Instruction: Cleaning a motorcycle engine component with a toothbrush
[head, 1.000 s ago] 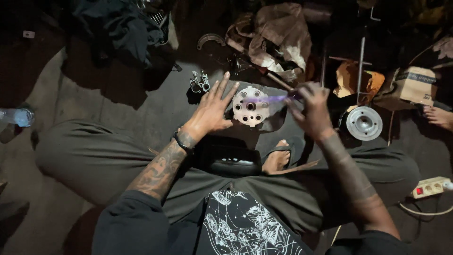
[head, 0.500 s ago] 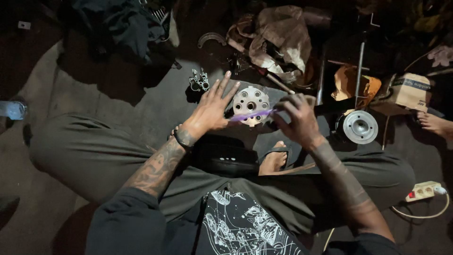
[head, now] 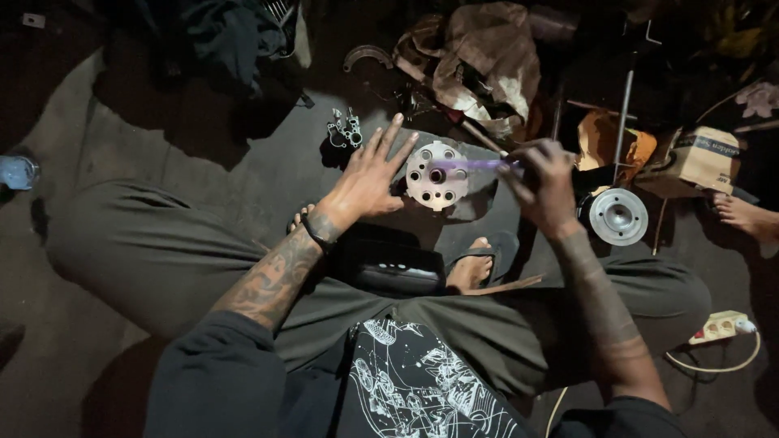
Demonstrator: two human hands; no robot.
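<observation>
Two bare hands work over a round metal disc [head: 436,176] pierced with a ring of holes, which rests on the dark floor [head: 203,174] in front of a person seated cross-legged. The left hand [head: 367,180] lies beside the disc's left edge, its fingers [head: 388,139] spread and released, gripping nothing, the thumb side touching or nearly touching the rim. The right hand [head: 542,188] is clenched around the end of a slim purple tool [head: 471,165], held almost level, whose tip reaches the disc's centre hole. A second round metal part [head: 617,216], dished and shiny, sits on the floor just right of the right wrist. A small cluster of metal fittings [head: 344,130] lies beyond the left hand, near a curved metal piece [head: 367,54]. Crumpled brown cloth [head: 479,57] is heaped behind the disc, and a thin metal rod [head: 621,122] stands near a cardboard box [head: 704,156]. A white power strip [head: 720,327] lies at the far right, and a plastic bottle [head: 16,171] at the left edge. Another person's bare foot [head: 742,217] shows at the right border.
</observation>
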